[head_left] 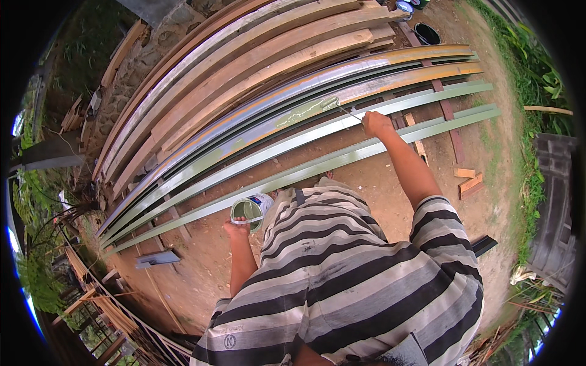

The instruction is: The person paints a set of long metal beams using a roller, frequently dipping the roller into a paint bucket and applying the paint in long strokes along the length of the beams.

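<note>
My right hand (376, 124) is closed around the handle of a small paint roller (330, 104). The roller head rests on a long steel beam (360, 91), at the end of a wet patch of pale green paint (299, 114). Right of the patch the beam shows bare grey metal with an orange-brown edge. My left hand (237, 228) grips the rim of a paint can (251, 210) beside my waist. Green paint coats the can's inside; how much it holds is hard to see. Two light green beams (293, 144) lie nearer to me.
Thick wooden planks (244, 67) are stacked beyond the beams. Dark red crosspieces (448, 116) support the beams above the dirt ground. A black bucket (427, 34) stands at the far right. Small wood blocks (470, 185) and a short metal piece (157, 258) lie on the ground.
</note>
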`<state>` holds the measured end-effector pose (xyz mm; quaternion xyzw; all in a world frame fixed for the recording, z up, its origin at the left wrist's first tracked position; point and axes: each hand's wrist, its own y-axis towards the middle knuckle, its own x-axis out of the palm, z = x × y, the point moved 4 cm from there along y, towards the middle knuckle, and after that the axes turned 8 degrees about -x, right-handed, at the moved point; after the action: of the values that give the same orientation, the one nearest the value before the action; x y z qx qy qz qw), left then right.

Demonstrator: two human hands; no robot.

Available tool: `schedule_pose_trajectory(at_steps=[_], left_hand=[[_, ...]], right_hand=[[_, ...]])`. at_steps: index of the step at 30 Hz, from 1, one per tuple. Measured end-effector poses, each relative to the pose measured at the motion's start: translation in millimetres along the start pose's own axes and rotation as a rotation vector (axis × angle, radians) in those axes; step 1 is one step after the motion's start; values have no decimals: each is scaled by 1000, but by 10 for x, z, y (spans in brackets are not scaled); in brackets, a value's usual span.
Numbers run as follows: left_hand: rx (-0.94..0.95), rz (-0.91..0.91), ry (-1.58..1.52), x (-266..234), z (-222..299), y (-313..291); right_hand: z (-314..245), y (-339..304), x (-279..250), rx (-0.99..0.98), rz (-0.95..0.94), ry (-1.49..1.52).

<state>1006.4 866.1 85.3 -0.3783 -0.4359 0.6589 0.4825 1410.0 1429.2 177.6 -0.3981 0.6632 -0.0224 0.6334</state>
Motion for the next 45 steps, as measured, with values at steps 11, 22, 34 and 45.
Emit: schedule_pose_trajectory(at_steps=[11,22,34,45], left_hand=[[-125,64,-202,-761,-133,116],[-181,20,-296,-1086,-90,436],[-14,127,-237,-1116,-188,493],[-61,111,-342,-1252,-208,509]], right_hand=[[67,110,-37,5,-24,-20],[-4,160,-264,19,-33,-10],[-186,143,-77,34,-12,26],[-432,81,-300,14,-45,1]])
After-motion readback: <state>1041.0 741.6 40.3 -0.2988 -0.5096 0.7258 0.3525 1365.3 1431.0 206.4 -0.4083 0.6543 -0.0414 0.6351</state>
